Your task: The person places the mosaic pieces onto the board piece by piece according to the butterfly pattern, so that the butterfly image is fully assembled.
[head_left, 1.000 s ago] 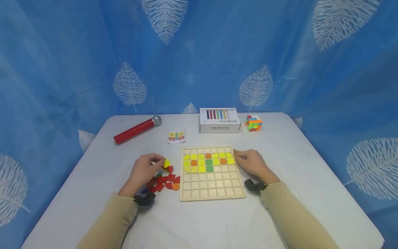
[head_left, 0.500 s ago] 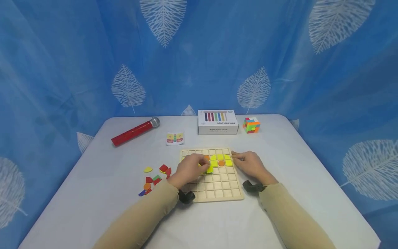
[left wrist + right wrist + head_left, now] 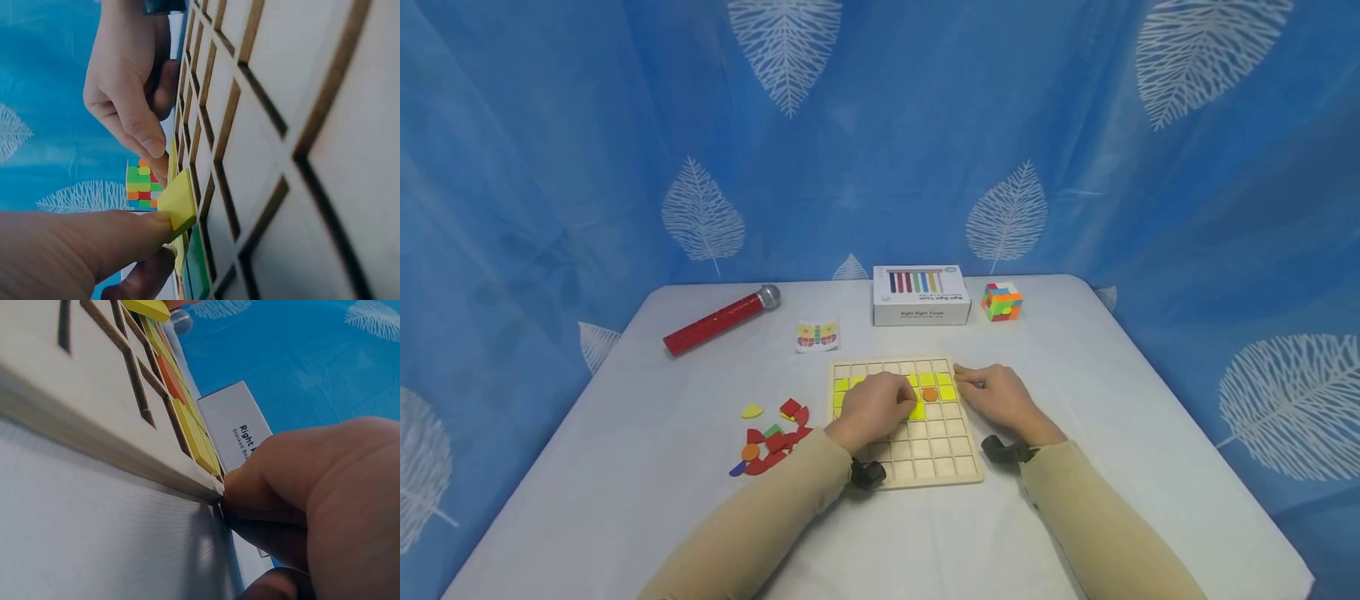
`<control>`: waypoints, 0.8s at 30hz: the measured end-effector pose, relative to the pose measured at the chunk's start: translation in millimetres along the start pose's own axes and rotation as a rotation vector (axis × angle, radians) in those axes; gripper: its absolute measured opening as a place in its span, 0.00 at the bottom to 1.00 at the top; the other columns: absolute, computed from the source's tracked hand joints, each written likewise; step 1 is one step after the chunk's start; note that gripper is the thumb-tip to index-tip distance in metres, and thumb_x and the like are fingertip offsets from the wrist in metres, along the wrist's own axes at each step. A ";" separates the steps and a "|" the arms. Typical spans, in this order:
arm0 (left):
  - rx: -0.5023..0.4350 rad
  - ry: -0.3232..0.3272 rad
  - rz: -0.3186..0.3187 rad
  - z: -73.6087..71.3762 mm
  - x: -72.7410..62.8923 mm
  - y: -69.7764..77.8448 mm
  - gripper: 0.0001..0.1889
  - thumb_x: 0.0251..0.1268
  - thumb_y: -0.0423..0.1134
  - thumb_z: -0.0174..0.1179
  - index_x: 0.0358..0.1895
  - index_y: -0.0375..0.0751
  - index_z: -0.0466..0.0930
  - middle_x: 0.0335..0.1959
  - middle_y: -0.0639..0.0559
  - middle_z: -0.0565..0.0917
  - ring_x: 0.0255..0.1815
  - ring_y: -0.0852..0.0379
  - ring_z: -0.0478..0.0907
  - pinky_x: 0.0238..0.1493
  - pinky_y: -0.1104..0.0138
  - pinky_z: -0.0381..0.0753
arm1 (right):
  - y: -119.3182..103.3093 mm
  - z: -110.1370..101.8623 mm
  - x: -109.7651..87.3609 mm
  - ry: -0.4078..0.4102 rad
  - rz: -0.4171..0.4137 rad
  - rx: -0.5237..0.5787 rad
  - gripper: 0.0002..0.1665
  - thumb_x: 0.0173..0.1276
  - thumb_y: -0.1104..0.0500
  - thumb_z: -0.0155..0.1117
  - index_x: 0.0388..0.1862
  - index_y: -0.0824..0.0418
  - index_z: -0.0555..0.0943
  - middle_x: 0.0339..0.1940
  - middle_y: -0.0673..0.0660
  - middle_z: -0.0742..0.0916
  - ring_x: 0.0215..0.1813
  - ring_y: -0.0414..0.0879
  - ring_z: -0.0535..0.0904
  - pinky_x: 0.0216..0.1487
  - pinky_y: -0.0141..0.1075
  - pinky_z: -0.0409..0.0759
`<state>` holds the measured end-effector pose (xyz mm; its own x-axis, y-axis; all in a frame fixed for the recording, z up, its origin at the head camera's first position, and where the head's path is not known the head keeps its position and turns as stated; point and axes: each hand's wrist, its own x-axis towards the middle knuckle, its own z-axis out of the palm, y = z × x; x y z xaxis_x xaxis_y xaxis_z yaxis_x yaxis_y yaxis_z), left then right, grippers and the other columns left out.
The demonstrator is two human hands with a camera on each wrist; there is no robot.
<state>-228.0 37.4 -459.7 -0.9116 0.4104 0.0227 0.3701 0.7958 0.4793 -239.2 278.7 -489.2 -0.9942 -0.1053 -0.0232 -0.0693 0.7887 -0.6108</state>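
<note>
My left hand (image 3: 878, 408) is over the wooden grid board (image 3: 923, 469), pinching a yellow square tile (image 3: 179, 201) between thumb and finger. In the left wrist view that tile is tilted, close to the grid beside a green tile (image 3: 197, 265). Yellow tiles and an orange round tile (image 3: 930, 395) lie in the upper rows; my left hand hides part of them. At the board's right edge, near the far corner, my right hand (image 3: 1002, 400) grips the rim with thumb and finger, as the right wrist view shows.
Left of the board lies a loose pile of red, green, orange and blue pieces (image 3: 775, 442). Behind are a butterfly pattern card (image 3: 817, 336), a red microphone (image 3: 718, 322), a white box (image 3: 921, 312) and a puzzle cube (image 3: 1002, 302). A blue curtain (image 3: 865, 150) hangs behind the table.
My left hand has carried the yellow tile from the loose pieces rightward over the board, then slightly further right. My right hand has stayed at the board's edge.
</note>
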 end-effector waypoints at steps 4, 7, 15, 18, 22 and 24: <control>0.028 -0.007 0.013 0.6 0.0 1.5 0.04 0.68 0.40 0.67 0.34 0.54 0.89 0.35 0.63 0.86 0.34 0.62 0.78 0.32 0.67 0.76 | 0.6 0.2 -1.5 0.000 -0.004 0.005 0.22 0.75 0.49 0.62 0.63 0.54 0.83 0.69 0.49 0.82 0.76 0.58 0.71 0.74 0.57 0.68; 0.028 0.000 0.020 1.5 0.5 0.4 0.04 0.67 0.40 0.67 0.34 0.55 0.89 0.35 0.63 0.86 0.34 0.62 0.78 0.32 0.66 0.76 | 1.5 0.4 -0.5 -0.002 -0.010 0.009 0.22 0.75 0.49 0.62 0.63 0.54 0.83 0.69 0.49 0.82 0.76 0.58 0.71 0.74 0.57 0.68; -0.090 0.031 -0.096 -25.2 -15.9 -27.6 0.04 0.67 0.46 0.67 0.41 0.56 0.90 0.44 0.61 0.87 0.45 0.57 0.79 0.45 0.61 0.79 | 4.3 -1.1 -1.8 -0.003 -0.002 0.015 0.22 0.75 0.49 0.62 0.63 0.54 0.83 0.69 0.48 0.82 0.76 0.58 0.71 0.74 0.57 0.67; -0.156 0.075 -0.216 -55.0 -34.7 -57.6 0.11 0.69 0.49 0.67 0.48 0.52 0.89 0.49 0.55 0.87 0.49 0.52 0.78 0.54 0.54 0.78 | 2.0 -1.5 -2.0 -0.009 0.002 0.015 0.22 0.75 0.49 0.62 0.63 0.54 0.83 0.69 0.48 0.82 0.76 0.58 0.71 0.74 0.58 0.67; -0.198 0.158 -0.335 -87.9 -61.9 -102.3 0.15 0.71 0.48 0.65 0.54 0.45 0.86 0.54 0.47 0.86 0.54 0.46 0.77 0.57 0.49 0.78 | -0.1 -2.2 -1.5 -0.013 -0.005 0.014 0.22 0.75 0.49 0.61 0.63 0.54 0.84 0.69 0.49 0.82 0.76 0.58 0.71 0.74 0.58 0.66; -0.196 0.168 -0.360 -92.9 -71.9 -118.6 0.15 0.71 0.47 0.65 0.54 0.44 0.85 0.54 0.45 0.85 0.56 0.45 0.77 0.56 0.48 0.79 | 1.4 -2.9 -1.8 -0.012 -0.003 0.004 0.22 0.75 0.48 0.61 0.63 0.54 0.84 0.69 0.49 0.82 0.76 0.59 0.71 0.74 0.58 0.66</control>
<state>-223.0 -127.9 -436.7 -0.9986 0.0314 -0.0415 -0.0024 0.7689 0.6394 -237.8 281.7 -487.7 -0.9929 -0.1152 -0.0306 -0.0722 0.7857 -0.6144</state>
